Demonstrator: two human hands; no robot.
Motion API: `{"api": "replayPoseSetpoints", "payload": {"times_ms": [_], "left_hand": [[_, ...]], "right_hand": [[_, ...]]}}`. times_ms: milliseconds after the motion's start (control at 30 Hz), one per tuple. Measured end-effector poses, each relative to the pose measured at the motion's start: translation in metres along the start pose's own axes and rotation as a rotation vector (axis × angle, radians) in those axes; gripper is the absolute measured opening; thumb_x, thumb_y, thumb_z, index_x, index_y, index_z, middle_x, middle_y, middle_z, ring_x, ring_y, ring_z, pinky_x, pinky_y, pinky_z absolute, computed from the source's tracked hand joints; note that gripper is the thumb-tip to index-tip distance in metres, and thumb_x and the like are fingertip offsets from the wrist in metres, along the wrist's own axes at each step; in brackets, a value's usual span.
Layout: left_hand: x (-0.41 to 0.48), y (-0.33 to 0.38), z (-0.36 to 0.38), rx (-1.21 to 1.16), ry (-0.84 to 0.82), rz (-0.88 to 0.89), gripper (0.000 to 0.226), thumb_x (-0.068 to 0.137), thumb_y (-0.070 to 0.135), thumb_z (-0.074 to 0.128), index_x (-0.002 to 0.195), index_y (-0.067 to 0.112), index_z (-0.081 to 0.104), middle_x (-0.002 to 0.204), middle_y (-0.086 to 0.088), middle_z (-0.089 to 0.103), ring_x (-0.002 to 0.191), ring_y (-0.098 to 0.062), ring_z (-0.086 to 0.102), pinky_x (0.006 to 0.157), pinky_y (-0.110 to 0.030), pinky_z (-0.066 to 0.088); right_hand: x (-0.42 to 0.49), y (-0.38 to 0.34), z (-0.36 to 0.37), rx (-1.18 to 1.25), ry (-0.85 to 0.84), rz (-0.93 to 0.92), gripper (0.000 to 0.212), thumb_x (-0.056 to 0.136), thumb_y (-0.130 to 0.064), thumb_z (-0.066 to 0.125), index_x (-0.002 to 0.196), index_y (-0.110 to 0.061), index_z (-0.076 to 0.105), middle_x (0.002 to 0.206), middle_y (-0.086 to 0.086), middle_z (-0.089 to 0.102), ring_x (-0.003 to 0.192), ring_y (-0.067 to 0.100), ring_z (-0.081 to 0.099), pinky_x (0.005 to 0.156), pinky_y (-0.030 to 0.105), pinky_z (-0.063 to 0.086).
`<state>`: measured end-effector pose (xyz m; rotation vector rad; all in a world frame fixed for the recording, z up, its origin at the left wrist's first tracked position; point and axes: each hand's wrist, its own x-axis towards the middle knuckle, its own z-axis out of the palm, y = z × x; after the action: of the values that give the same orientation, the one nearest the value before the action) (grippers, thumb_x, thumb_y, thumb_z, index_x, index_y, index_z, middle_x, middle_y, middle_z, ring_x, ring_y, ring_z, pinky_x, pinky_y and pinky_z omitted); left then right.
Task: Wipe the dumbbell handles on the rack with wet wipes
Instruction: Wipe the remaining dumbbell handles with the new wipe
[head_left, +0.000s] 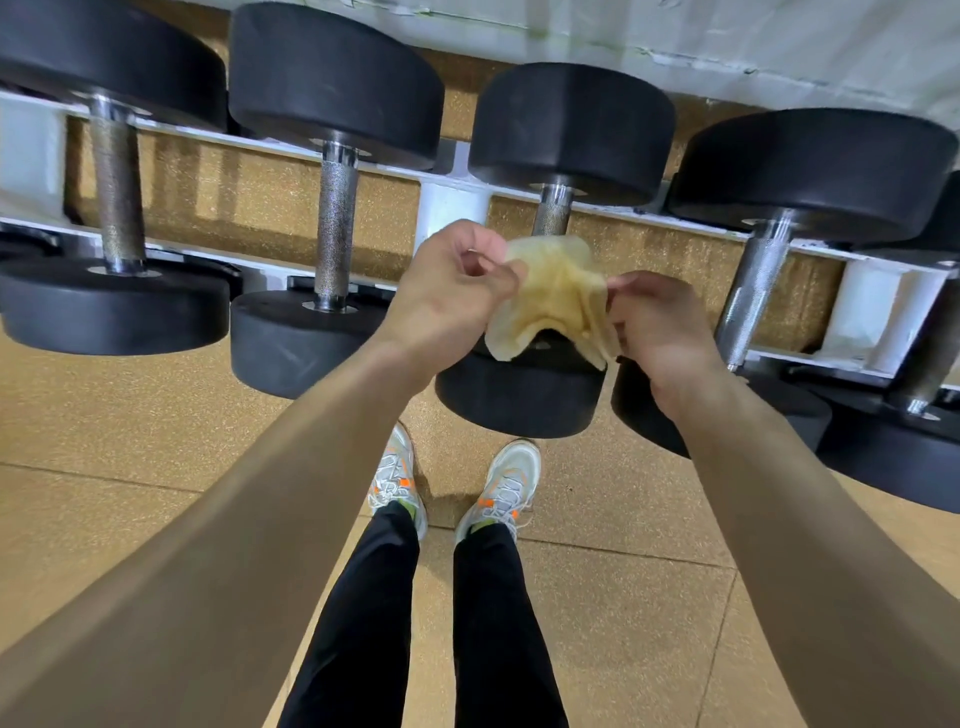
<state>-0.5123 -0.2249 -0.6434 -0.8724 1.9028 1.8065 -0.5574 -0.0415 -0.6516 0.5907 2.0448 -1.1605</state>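
a wipe (550, 296) is held stretched between the left hand (457, 291) and right hand (660, 332), pinched at both edges, directly over the third handle (551, 215), whose axis runs away from the person.

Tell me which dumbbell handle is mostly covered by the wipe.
The third handle from the left: only its top end shows above the wipe, which the left hand and right hand pinch in front of it. The other handles are uncovered.
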Motion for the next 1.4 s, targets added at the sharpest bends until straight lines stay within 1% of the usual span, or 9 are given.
{"api": "replayPoseSetpoints", "payload": {"times_ms": [167, 267, 367, 500, 633, 767, 1133, 1233, 1400], "left_hand": [[0.001, 0.005, 0.002, -0.067, -0.061, 0.042, 0.013, 0.101, 0.009, 0.059, 0.094, 0.017, 0.051, 0.095, -0.014, 0.056, 0.074, -0.014, 0.068, 0.061, -0.028, 0.058], [0.014, 0.003, -0.006, 0.043, 0.005, 0.097, 0.011, 0.099, 0.009, 0.062, 0.095, 0.014, 0.054, 0.091, -0.015, 0.055, 0.067, -0.005, 0.063, 0.056, -0.023, 0.054], [0.032, -0.008, -0.016, 0.230, 0.076, 0.183, 0.025, 0.094, 0.002, 0.066, 0.082, 0.021, 0.055, 0.090, -0.014, 0.058, 0.078, -0.017, 0.061, 0.080, -0.032, 0.058], [0.048, -0.030, -0.013, 0.484, 0.146, 0.191, 0.013, 0.096, 0.010, 0.064, 0.089, 0.021, 0.060, 0.083, 0.010, 0.062, 0.076, -0.017, 0.068, 0.071, -0.036, 0.057], [0.056, -0.034, -0.012, 0.658, 0.238, 0.121, 0.013, 0.094, 0.028, 0.068, 0.102, 0.025, 0.059, 0.100, 0.008, 0.066, 0.089, -0.020, 0.066, 0.082, -0.038, 0.056], [0.040, -0.017, 0.006, 0.542, 0.442, 0.208, 0.013, 0.093, 0.019, 0.060, 0.105, 0.022, 0.059, 0.108, 0.003, 0.063, 0.098, -0.016, 0.061, 0.091, -0.032, 0.049], [0.080, -0.027, 0.099, 0.110, 0.169, -0.413, 0.035, 0.085, 0.025, 0.078, 0.114, 0.012, 0.064, 0.101, -0.006, 0.071, 0.095, -0.024, 0.069, 0.065, -0.028, 0.053], [0.088, -0.030, 0.093, 0.031, 0.176, -0.438, 0.039, 0.076, 0.035, 0.087, 0.101, 0.010, 0.069, 0.082, -0.006, 0.075, 0.067, -0.021, 0.075, 0.061, -0.034, 0.063], [0.102, -0.025, 0.078, -0.028, 0.047, -0.290, 0.042, 0.077, 0.038, 0.086, 0.103, 0.008, 0.073, 0.091, -0.007, 0.078, 0.080, -0.026, 0.076, 0.074, -0.043, 0.064]], "right_hand": [[0.004, 0.002, -0.001, 0.121, -0.227, -0.043, 0.027, 0.088, -0.043, 0.072, 0.110, -0.029, 0.069, 0.095, -0.007, 0.078, 0.090, 0.012, 0.075, 0.089, 0.036, 0.057], [0.018, 0.011, 0.000, 0.052, -0.227, -0.112, 0.041, 0.082, -0.023, 0.082, 0.119, -0.023, 0.065, 0.098, 0.000, 0.076, 0.089, 0.016, 0.075, 0.076, 0.031, 0.055], [0.032, 0.015, -0.005, 0.187, -0.193, -0.069, 0.029, 0.085, -0.004, 0.077, 0.109, -0.015, 0.066, 0.099, 0.005, 0.073, 0.091, 0.023, 0.073, 0.068, 0.029, 0.057], [0.045, 0.020, -0.003, 0.041, -0.143, -0.132, 0.024, 0.088, -0.001, 0.073, 0.088, -0.022, 0.062, 0.092, 0.000, 0.069, 0.085, 0.016, 0.068, 0.068, 0.027, 0.054], [0.044, 0.021, 0.010, -0.097, 0.068, -0.213, 0.031, 0.084, -0.005, 0.065, 0.113, -0.015, 0.059, 0.107, 0.002, 0.062, 0.100, 0.021, 0.061, 0.084, 0.033, 0.051], [0.017, 0.027, 0.023, -0.220, 0.424, -0.225, 0.046, 0.083, -0.003, 0.057, 0.128, -0.013, 0.053, 0.128, 0.008, 0.053, 0.119, 0.026, 0.047, 0.101, 0.030, 0.035], [-0.007, 0.043, 0.078, 0.241, 0.611, -0.065, 0.028, 0.077, -0.021, 0.043, 0.096, -0.012, 0.061, 0.099, 0.002, 0.061, 0.099, 0.027, 0.055, 0.090, 0.037, 0.043], [-0.004, 0.048, 0.082, 0.257, 0.670, -0.099, 0.024, 0.079, -0.021, 0.042, 0.092, -0.015, 0.061, 0.096, -0.002, 0.063, 0.096, 0.023, 0.057, 0.087, 0.041, 0.047], [-0.001, 0.052, 0.088, 0.229, 0.690, -0.129, 0.021, 0.079, -0.027, 0.041, 0.088, -0.021, 0.058, 0.091, -0.001, 0.064, 0.091, 0.025, 0.058, 0.084, 0.050, 0.049]]}}
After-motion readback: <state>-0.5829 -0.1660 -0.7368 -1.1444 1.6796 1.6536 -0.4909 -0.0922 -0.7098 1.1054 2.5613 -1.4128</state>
